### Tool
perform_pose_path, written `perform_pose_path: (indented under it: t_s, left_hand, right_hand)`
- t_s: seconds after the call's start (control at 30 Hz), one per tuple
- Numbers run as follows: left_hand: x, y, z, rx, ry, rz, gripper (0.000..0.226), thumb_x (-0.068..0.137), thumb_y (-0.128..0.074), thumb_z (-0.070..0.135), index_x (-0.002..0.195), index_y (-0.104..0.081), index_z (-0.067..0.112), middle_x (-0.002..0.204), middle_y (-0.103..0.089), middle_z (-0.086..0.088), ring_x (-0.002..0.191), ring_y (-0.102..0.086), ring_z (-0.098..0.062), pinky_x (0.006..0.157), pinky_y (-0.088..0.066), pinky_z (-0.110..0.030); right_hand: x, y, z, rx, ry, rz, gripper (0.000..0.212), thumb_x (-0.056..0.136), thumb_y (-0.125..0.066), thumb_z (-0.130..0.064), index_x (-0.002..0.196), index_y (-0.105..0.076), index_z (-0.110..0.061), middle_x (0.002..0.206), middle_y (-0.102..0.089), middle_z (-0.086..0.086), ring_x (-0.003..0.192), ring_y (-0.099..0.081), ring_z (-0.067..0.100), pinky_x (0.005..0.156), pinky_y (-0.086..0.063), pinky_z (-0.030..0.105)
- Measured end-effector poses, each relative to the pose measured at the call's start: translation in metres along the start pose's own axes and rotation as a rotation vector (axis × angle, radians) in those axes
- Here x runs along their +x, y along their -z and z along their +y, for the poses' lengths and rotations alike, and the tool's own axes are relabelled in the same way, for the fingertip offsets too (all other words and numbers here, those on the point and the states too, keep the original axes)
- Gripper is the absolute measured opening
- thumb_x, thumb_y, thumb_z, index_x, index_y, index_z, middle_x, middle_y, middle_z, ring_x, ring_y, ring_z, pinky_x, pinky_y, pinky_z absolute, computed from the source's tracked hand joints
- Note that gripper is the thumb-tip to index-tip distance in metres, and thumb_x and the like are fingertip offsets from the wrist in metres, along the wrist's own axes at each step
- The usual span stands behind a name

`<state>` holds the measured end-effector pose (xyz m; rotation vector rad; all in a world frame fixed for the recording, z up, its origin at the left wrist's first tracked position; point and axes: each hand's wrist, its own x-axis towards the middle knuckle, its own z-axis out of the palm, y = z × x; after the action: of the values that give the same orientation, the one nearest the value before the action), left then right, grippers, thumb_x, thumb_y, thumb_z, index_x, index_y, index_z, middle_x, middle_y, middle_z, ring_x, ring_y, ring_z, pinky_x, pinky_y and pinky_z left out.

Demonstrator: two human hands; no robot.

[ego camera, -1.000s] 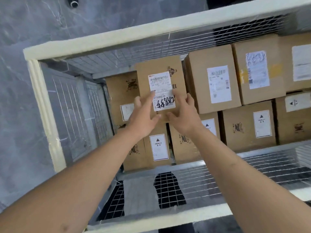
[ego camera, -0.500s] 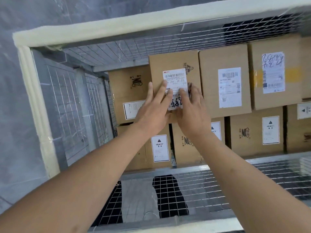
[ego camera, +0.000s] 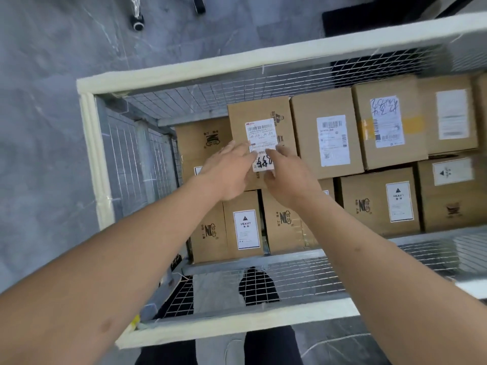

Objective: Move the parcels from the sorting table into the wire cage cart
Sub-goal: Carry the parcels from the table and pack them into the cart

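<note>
A brown cardboard parcel (ego camera: 259,111) with a white barcode label and black handwriting lies in the top layer of the wire cage cart (ego camera: 91,159). It sits against the far mesh wall, next to another labelled parcel (ego camera: 326,138) on its right. My left hand (ego camera: 229,175) and my right hand (ego camera: 288,177) lie flat on the parcel's near half, fingers stretched out over the label, not wrapped round any edge. Both are slightly blurred.
Several more parcels fill the cage to the right. Lower boxes with HEAVY labels (ego camera: 246,229) stand in front, and one lower box (ego camera: 203,138) sits to the left. Cream padding covers the cage rim. Grey floor lies left, with caster wheels (ego camera: 137,23) beyond.
The parcel went from held at its near edge to lying in the top layer. My hands slid flat onto its top and have now drawn back a little. The view pulled back.
</note>
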<state>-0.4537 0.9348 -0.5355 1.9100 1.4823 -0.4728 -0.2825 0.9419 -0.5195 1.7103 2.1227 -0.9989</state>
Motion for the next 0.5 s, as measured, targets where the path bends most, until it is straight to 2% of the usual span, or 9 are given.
perform_pose_path:
  t_s: [0.1,0.23,0.37,0.5]
  left_hand:
    - [-0.033,0.02,0.009,0.027,-0.011,0.022,0.056,0.102,-0.053,0.022,0.155,-0.035,0.017,0.163,-0.03,-0.005,0.154,-0.022,-0.038,0.12,-0.034,-0.052]
    - [-0.083,0.057,0.02,0.061,-0.056,0.083,0.045,0.101,-0.052,0.024,0.145,-0.046,0.017,0.15,-0.042,-0.004,0.139,-0.039,-0.032,0.108,-0.045,-0.049]
    - [-0.132,0.094,0.024,0.109,-0.141,0.161,0.037,0.102,-0.049,0.031,0.136,-0.051,0.016,0.145,-0.047,-0.007,0.13,-0.042,-0.031,0.106,-0.044,-0.049]
    - [-0.183,0.132,0.026,0.19,-0.232,0.21,0.042,0.105,-0.046,0.037,0.142,-0.048,0.018,0.153,-0.041,-0.005,0.139,-0.037,-0.031,0.111,-0.04,-0.046]
  right_hand:
    - [-0.03,0.022,-0.014,-0.008,0.01,0.016,0.053,0.103,-0.049,-0.021,0.155,-0.041,-0.015,0.16,-0.041,0.01,0.134,-0.051,0.032,0.101,-0.05,0.044]
    - [-0.079,0.052,-0.039,0.022,0.014,0.086,0.052,0.104,-0.049,-0.025,0.155,-0.043,-0.017,0.156,-0.046,0.004,0.123,-0.059,0.028,0.093,-0.053,0.043]
    - [-0.129,0.079,-0.07,0.012,-0.014,0.195,0.05,0.105,-0.048,-0.034,0.153,-0.046,-0.02,0.159,-0.044,0.003,0.121,-0.059,0.027,0.09,-0.051,0.039]
    - [-0.178,0.102,-0.106,0.001,-0.078,0.304,0.05,0.105,-0.048,-0.042,0.151,-0.05,-0.022,0.157,-0.047,0.003,0.134,-0.052,0.024,0.099,-0.047,0.04]
